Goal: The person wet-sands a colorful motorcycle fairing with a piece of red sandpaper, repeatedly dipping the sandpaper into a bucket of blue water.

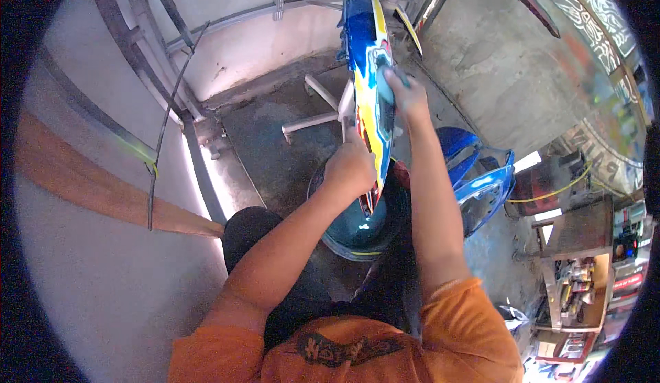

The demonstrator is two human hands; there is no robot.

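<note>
A long, narrow motorcycle body panel (366, 94), painted blue, yellow, white and red, is held upright in front of me, with its pointed lower end over a dark round tub (349, 251) of liquid. Near that lower end, my left hand (350, 166) is closed around the panel's left edge. Higher up on the other side, my right hand (408, 96) presses a thin grey-green piece (386, 86) against the painted face. What that piece is exactly I cannot tell. Around it the paint shows patchy, layered outlines.
Pale metal stand legs (313, 125) stand on the floor behind the panel. Blue body panels (481, 184) lie to the right of the tub. A wooden beam (117, 184) runs along the left wall. At the right rim is a cluttered wooden shelf (577, 242).
</note>
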